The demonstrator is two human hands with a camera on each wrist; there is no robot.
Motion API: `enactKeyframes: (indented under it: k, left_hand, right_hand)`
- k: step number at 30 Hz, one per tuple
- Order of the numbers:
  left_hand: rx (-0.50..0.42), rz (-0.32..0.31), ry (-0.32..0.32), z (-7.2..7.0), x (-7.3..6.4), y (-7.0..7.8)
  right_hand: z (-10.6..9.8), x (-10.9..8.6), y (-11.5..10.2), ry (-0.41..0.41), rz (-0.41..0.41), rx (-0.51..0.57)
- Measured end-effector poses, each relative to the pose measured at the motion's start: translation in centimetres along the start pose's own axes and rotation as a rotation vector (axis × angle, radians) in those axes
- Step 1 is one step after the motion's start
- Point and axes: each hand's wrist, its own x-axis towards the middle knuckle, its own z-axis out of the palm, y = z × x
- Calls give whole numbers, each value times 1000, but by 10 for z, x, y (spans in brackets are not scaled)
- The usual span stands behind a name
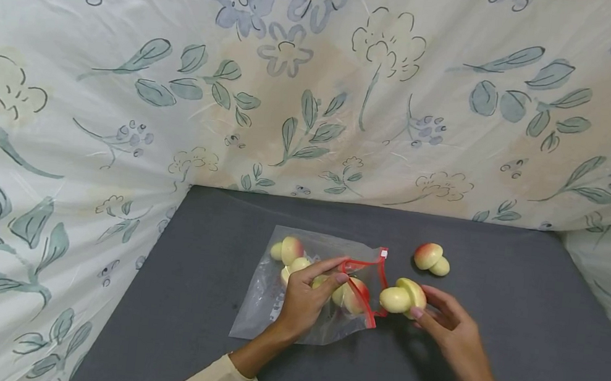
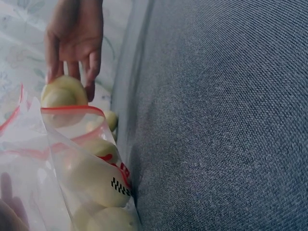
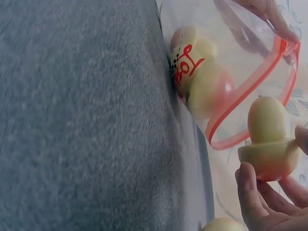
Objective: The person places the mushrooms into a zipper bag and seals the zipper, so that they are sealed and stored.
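My left hand (image 1: 302, 302) pinches the red-edged mouth of a clear zip bag (image 1: 254, 318), holding it open toward the right. Several pale yellow, red-tinged toy mushrooms (image 3: 211, 89) lie inside the bag, partly covered by the hand in the head view. Just outside the opening, my right hand (image 1: 452, 333) grips another toy mushroom (image 1: 405, 296) between thumb and fingers. Its rounded stem points at the bag, and its cap sits against the fingertips. In the right wrist view the held mushroom (image 3: 269, 139) overlaps the red zip strip (image 3: 250, 89).
One more toy mushroom (image 1: 429, 257), with a reddish cap, lies on the dark grey table (image 1: 211, 236) beyond the right hand. A white slider (image 1: 384, 253) sits at the bag's far corner. Floral cloth (image 1: 311, 135) hangs behind the table and along its sides.
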Motion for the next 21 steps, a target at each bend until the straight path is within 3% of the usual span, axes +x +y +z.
enactKeyframes:
  k: [4,21]
  left_hand:
    - [5,-19,-3,0,0,0]
    - [-10,7,-4,3,0,-3]
  right_hand:
    - [3,0,-2,-13,-13,11]
    - [16,4,-7,-46,-35,41]
